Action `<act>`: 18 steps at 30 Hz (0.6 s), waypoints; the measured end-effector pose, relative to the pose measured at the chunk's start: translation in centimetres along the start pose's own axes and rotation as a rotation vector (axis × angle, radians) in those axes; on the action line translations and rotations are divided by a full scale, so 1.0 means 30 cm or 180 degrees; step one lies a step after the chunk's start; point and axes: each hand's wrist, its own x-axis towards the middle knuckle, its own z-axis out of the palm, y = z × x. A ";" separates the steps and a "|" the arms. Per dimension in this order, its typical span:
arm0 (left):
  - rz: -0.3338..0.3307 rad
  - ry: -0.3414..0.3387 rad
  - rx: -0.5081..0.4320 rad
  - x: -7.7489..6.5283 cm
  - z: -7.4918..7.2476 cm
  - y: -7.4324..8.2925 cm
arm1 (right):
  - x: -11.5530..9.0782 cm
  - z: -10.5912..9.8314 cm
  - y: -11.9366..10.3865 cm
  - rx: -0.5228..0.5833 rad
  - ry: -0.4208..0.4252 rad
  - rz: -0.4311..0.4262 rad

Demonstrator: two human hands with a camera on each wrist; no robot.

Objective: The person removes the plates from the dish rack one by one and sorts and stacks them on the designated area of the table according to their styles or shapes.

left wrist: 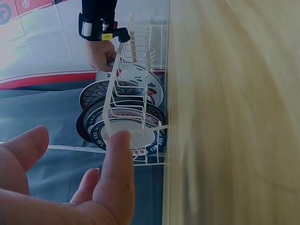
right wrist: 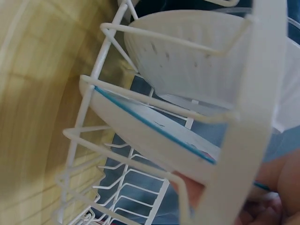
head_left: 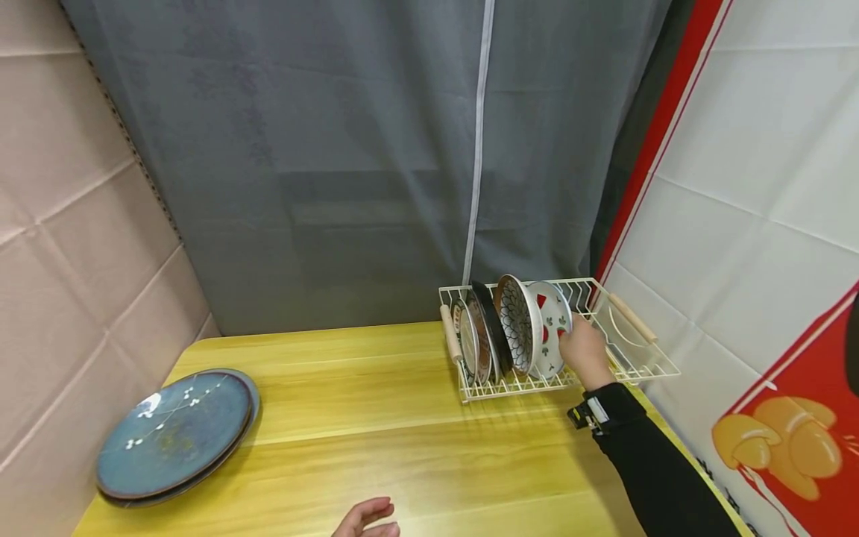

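In the head view, my right hand (head_left: 585,352) pinches the rim of a white plate (head_left: 550,317) with a red and green print. This plate stands on edge in a cream wire dish rack (head_left: 612,367) with wooden handles. The right wrist view shows its blue rim and pale underside between the rack wires, fingers partly hidden. Beside it leans a patterned bowl (head_left: 518,324), then a black plate (head_left: 493,328) and several others. My left hand (head_left: 367,520) hovers at the front of the wooden table, fingers relaxed, holding nothing.
Two blue plates (head_left: 174,436) lie stacked at the table's left, the upper one bearing white blossoms. A grey curtain (head_left: 335,186) hangs behind the table (head_left: 349,388). White sheeting (head_left: 751,186) with red print closes off the right, pinkish sheeting (head_left: 80,261) the left.
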 end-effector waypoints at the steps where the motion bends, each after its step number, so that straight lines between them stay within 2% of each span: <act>1: -0.0011 -0.0031 -0.0043 0.006 -0.003 -0.011 | -0.047 -0.056 -0.093 0.0023 0.0035 0.0039; 2: -0.0030 -0.0061 -0.0100 0.027 -0.017 -0.050 | -0.088 -0.110 -0.174 0.0033 0.0026 0.0075; 3: -0.0045 -0.0092 -0.0160 0.045 -0.028 -0.083 | -0.085 -0.107 -0.177 -0.0009 0.0058 0.0133; 4: -0.0030 -0.0125 -0.0205 0.058 -0.037 -0.109 | -0.114 -0.148 -0.230 0.0037 0.0016 0.0129; 5: -0.0030 -0.0145 -0.0252 0.067 -0.043 -0.127 | -0.136 -0.180 -0.276 0.0059 -0.0031 0.0166; 7: -0.0034 -0.0152 -0.0281 0.072 -0.046 -0.140 | -0.158 -0.202 -0.313 0.0011 0.0036 0.0155; 9: -0.0032 -0.0135 -0.0192 0.061 -0.037 -0.122 | -0.166 -0.220 -0.337 -0.0029 0.0098 0.0156; 11: -0.0067 -0.0117 -0.0116 0.039 -0.024 -0.083 | -0.161 -0.238 -0.355 -0.0040 0.0227 0.0157; 15: -0.0042 -0.0097 -0.0028 -0.013 0.008 0.014 | -0.142 -0.306 -0.403 0.0085 0.0622 0.0126; 18: -0.0003 -0.0067 -0.0017 -0.042 0.029 0.066 | -0.150 -0.362 -0.437 0.0237 0.0886 0.0121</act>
